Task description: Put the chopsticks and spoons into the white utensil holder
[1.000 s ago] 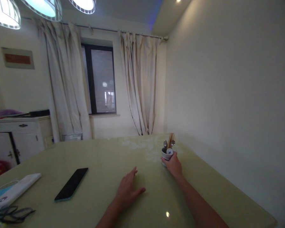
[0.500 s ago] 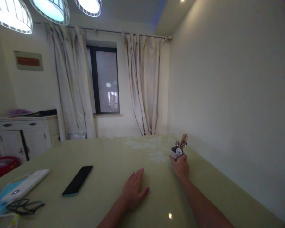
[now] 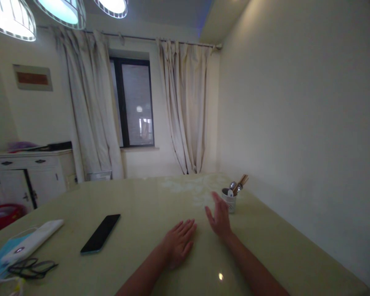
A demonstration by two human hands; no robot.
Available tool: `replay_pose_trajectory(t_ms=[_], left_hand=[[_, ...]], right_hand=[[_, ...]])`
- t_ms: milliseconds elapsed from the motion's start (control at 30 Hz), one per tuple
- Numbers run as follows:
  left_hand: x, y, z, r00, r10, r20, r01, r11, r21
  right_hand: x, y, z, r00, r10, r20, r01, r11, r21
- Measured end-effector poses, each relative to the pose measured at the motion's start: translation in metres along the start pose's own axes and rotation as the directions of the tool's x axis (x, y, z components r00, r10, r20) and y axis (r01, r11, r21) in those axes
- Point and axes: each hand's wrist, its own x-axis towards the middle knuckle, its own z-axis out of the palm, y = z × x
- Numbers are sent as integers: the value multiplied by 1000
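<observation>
A whitish utensil holder [image 3: 231, 204] stands upright at the right part of the table, near the wall. Metal spoons [image 3: 233, 185] and wooden chopsticks [image 3: 243, 180] stick up out of it. Just left of the holder is my right hand [image 3: 219, 218], empty, thumb and fingers apart; it overlaps the holder's left side in view, and I cannot tell if they touch. My left hand [image 3: 179, 242] lies flat on the pale green tabletop [image 3: 142, 205] with its fingers stretched out and nothing in it.
To the left lie a dark phone [image 3: 101, 234], a white oblong device [image 3: 33, 241], a blue face mask [image 3: 3, 257] and a bundled black cable [image 3: 31, 268]. A plain wall [image 3: 296, 123] runs along the table's right side. Past the far left edge is a white cabinet [image 3: 43, 176].
My right hand has let go of the utensil holder and moved left of it, fingers opening. The holder stays standing. My left hand has turned slightly to the right on the table.
</observation>
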Motion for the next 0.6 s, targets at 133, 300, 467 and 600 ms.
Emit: replay_pose_trajectory(t_ms=[133,300,467,600], left_hand=[[5,4,-2,993,117,-23,-118,993,-31],[-3,2,5,999,29,-29,-31,997,-64],[-6,7,8,997,62,-52,-61,998,11],[-8,7,5,970,40,-240,-28,998,50]], right_hand=[[-13,-56,28,836,-347,425,214,920,329],[-21,-90,41,742,-355,568,162,918,362],[-19,-94,30,762,-412,500,216,889,403],[-15,-85,28,886,-338,318,194,892,408]])
